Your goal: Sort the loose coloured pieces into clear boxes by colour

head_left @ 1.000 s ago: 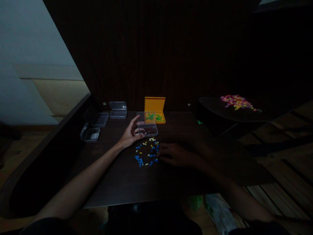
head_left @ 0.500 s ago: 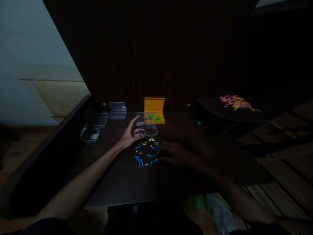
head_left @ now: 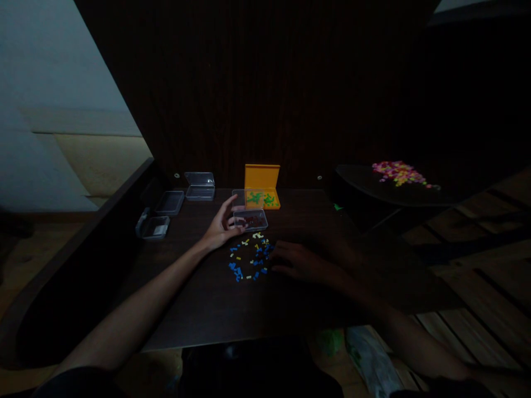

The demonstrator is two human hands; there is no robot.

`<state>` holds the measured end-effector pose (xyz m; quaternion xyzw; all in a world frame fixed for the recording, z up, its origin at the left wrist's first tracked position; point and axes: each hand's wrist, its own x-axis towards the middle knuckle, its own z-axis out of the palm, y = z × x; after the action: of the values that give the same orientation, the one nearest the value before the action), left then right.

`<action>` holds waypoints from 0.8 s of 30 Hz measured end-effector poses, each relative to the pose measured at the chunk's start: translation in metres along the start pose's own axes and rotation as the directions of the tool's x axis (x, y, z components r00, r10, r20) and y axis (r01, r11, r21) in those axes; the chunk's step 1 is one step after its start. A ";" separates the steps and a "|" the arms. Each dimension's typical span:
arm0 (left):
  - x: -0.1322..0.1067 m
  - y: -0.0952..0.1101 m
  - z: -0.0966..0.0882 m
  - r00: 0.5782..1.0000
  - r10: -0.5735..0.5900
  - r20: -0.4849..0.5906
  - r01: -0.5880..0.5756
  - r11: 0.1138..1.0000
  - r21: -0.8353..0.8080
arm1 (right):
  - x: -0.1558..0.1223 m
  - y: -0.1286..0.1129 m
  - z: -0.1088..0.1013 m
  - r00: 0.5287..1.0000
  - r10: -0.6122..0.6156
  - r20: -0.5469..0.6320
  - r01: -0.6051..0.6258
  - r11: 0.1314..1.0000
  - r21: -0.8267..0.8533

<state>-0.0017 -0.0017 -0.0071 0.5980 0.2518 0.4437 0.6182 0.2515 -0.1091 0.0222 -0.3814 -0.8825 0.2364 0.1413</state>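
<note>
My left hand (head_left: 219,228) grips the left end of a small clear plastic box (head_left: 259,228), its thumb at the front corner and its fingers behind. The hinged lid stands up, and small dark brown pieces lie inside. In front of the box, small blue building bricks (head_left: 236,271) are scattered in a loose ring with yellow and cream ones (head_left: 249,277). My right hand (head_left: 296,260) rests at the ring's right edge, fingers curled down by the blue bricks. Shadow hides whatever its fingertips hold.
Behind the clear box stands an open orange case (head_left: 262,178) with green pieces (head_left: 269,199). Further clear boxes (head_left: 199,193) sit at the left of the dark table (head_left: 207,315). A heap of pink and yellow pieces (head_left: 400,173) lies on a dark surface at right.
Almost nothing differs. My right hand stays at the edge of the bricks with its fingers shifted very slightly; my left hand and the box keep their place.
</note>
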 end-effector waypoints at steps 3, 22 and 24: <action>0.000 0.000 -0.001 1.000 0.009 0.005 -0.009 1.000 0.011 | -0.001 0.002 0.006 1.000 -0.019 -0.020 0.019 1.000 -0.011; -0.001 -0.001 0.000 1.000 0.006 0.008 -0.006 1.000 0.028 | -0.001 0.006 0.028 0.975 -0.129 -0.179 0.089 0.973 -0.213; -0.001 -0.001 -0.001 1.000 0.011 0.014 -0.011 0.999 0.038 | 0.007 0.005 0.020 0.967 -0.160 -0.197 0.124 0.976 -0.181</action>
<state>-0.0023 -0.0020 -0.0081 0.6139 0.2526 0.4382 0.6061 0.2416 -0.1066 0.0033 -0.3504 -0.9043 0.1090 0.2181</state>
